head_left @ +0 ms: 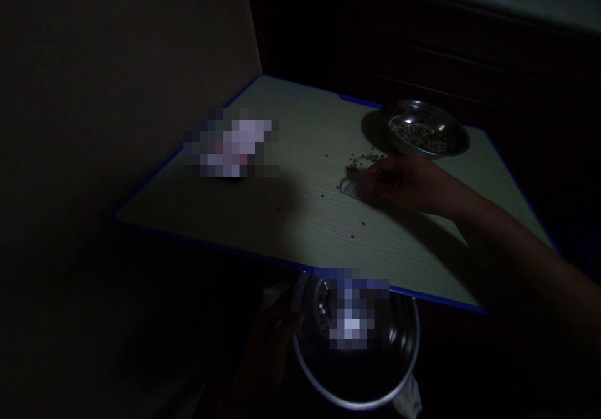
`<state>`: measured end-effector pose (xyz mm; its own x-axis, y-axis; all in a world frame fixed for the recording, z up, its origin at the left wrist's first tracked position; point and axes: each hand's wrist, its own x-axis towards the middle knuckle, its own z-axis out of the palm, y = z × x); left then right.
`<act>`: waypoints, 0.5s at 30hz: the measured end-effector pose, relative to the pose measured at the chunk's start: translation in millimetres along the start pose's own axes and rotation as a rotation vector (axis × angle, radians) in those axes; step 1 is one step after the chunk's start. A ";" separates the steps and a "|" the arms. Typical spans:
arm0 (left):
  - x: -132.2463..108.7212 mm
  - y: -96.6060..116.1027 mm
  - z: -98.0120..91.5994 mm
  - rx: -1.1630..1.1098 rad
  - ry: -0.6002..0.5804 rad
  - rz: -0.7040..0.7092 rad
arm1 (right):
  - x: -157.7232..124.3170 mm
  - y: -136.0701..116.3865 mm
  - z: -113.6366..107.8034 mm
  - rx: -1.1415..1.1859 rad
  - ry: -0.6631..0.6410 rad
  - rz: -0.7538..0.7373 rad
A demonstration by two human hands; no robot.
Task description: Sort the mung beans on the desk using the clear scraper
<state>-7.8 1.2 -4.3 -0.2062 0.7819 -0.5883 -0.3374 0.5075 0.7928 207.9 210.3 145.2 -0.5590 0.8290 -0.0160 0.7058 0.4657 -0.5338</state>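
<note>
The scene is very dark. My right hand (404, 181) rests on a pale table (300, 212) with a blue rim, its fingers closed on a small pale flat piece (352, 187) that touches the tabletop. Small dark seeds (359, 161) lie scattered just beyond it. A shallow metal bowl (425, 128) with more seeds stands at the far right of the table. My left hand (272, 337) is below the table's near edge, gripping the rim of a larger metal bowl (357, 344).
A blurred-out pale object (232, 143) lies on the left part of the table. A wall rises at the left, dark furniture stands behind the table. A crumpled pale cloth or bag (408, 400) shows under the lower bowl.
</note>
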 end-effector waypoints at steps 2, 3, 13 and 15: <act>0.9 -2.3 -1.4 -0.019 -0.033 -0.009 | 1.2 -6.0 2.5 0.034 -0.010 -0.017; 1.0 -2.8 -1.9 -0.020 -0.041 -0.020 | 2.0 -9.7 4.0 0.042 -0.020 -0.030; -3.8 4.0 -0.9 0.036 0.024 -0.099 | 5.5 -16.9 4.4 -0.111 -0.035 0.021; -3.2 4.2 -0.7 0.049 -0.001 -0.087 | 2.9 -11.1 1.8 -0.126 -0.021 0.059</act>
<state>-9.2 0.6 0.7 -0.1773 0.7341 -0.6555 -0.3088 0.5909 0.7453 197.6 207.0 149.6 -0.5230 0.8501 -0.0620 0.7861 0.4529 -0.4206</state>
